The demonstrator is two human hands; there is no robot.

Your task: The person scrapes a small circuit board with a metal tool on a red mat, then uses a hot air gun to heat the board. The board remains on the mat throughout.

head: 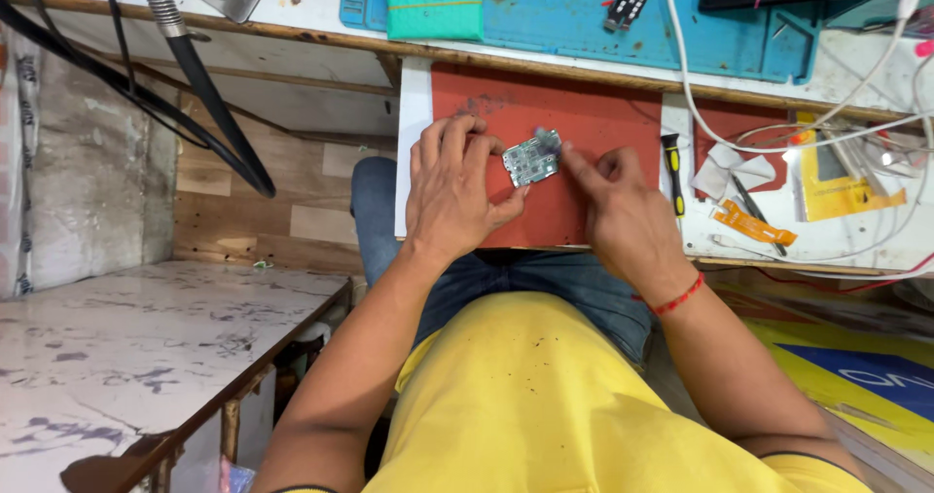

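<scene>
I saw small green rectangular circuit board (531, 159) lying over red rubber mat (584, 123) on counter (837, 240). Left hand (454, 189) pinched board's left edge, grip clenched on it. Right hand (623, 211) right of board, index fingertip touching its edge, holding nothing. Black-and-yellow screwdriver (672, 170) further right of board.

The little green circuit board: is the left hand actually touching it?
Touching. The head view shows the left hand with fingertips and thumb pinching the left edge of the circuit board above the red mat, no gap between them.
</scene>
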